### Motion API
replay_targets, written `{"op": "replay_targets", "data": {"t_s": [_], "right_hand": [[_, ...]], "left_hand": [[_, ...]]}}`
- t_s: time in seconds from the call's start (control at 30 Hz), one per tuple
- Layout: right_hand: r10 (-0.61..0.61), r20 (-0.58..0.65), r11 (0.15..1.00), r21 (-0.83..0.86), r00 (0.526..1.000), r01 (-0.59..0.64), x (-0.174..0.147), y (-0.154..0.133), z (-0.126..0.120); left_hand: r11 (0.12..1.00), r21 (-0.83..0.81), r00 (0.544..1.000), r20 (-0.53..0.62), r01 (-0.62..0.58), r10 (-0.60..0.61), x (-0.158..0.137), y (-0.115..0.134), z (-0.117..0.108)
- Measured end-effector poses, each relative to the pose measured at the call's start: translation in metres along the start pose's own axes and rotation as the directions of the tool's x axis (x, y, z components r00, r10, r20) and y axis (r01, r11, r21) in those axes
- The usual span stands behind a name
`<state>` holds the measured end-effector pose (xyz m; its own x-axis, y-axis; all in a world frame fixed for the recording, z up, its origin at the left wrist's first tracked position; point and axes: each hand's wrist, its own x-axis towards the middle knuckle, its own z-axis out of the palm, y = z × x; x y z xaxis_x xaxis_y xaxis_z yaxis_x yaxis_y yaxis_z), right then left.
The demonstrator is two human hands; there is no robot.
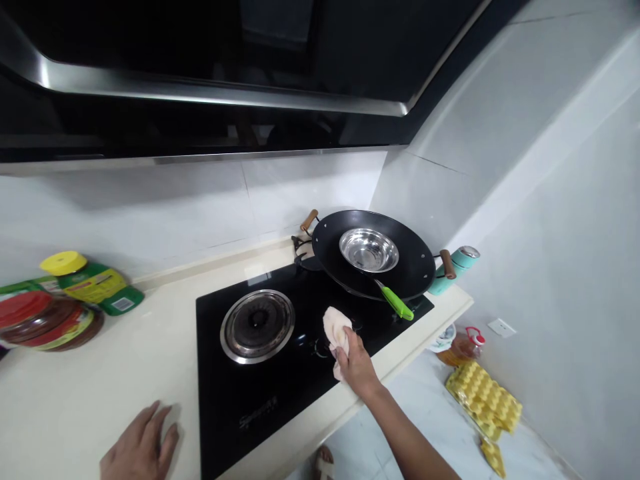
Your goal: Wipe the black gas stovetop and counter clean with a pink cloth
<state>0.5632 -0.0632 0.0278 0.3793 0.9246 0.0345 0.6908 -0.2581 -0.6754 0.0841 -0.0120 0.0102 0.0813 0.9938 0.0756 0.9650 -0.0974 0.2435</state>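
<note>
Cloth (336, 325) bulges left from my right hand (357, 365), fingers closed on it; my left hand (141, 445) is loosely spread. Looks pale pink, crumpled.

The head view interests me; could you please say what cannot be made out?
All in the head view:
Surface under the wok: hidden by it.
Part of the cloth: covered by the right hand.
Wrist of the left hand: cut off by the bottom edge.
Label text on the red-lidded jar: blurred.
Lettering on the cooktop: blurred.
</note>
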Motion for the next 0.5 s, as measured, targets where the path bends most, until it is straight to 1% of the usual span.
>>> {"op": "replay_targets", "data": {"t_s": [0.07,0.13,0.17,0.23,0.27,0.33,0.37,0.4,0.43,0.5], "right_hand": [[-0.019,-0.016,1.000,-0.026,1.000,0.019,-0.020,0.007,0.001],[-0.047,-0.020,0.994,-0.100,0.999,0.045,-0.041,0.009,0.002],[-0.065,-0.007,0.988,-0.140,0.998,0.064,-0.052,0.008,0.002],[-0.114,0.068,0.977,-0.172,0.991,0.124,-0.070,0.006,0.001],[-0.140,0.117,0.976,-0.151,0.983,0.157,-0.077,0.005,-0.001],[-0.197,0.182,0.978,-0.030,0.963,0.206,-0.085,0.008,-0.009],[-0.219,0.178,0.976,0.043,0.959,0.214,-0.086,0.012,-0.016],[-0.225,0.146,0.972,0.103,0.963,0.211,-0.084,0.018,-0.025],[-0.213,0.095,0.970,0.139,0.972,0.199,-0.079,0.026,-0.035],[-0.155,-0.039,0.979,0.130,0.987,0.159,-0.062,0.045,-0.058]], "left_hand": [[1.000,-0.005,1.000,0.013,0.009,-0.009,-0.001,0.002,-0.002],[1.000,-0.004,1.000,0.024,0.015,-0.015,-0.001,0.005,-0.004],[1.000,-0.002,1.000,0.028,0.014,-0.014,-0.001,0.006,-0.005],[1.000,-0.001,0.999,0.034,0.017,-0.017,0.000,0.008,-0.006],[1.000,0.000,0.999,0.034,0.022,-0.022,0.000,0.009,-0.007],[1.000,0.002,0.999,0.029,0.027,-0.027,0.000,0.010,-0.007],[1.000,0.005,0.999,0.024,0.026,-0.026,0.000,0.010,-0.007],[1.000,0.008,1.000,0.020,0.024,-0.024,0.000,0.010,-0.006],[1.000,0.012,1.000,0.019,0.021,-0.021,0.000,0.009,-0.006],[1.000,0.019,1.000,0.022,0.019,-0.019,-0.001,0.007,-0.004]]}}
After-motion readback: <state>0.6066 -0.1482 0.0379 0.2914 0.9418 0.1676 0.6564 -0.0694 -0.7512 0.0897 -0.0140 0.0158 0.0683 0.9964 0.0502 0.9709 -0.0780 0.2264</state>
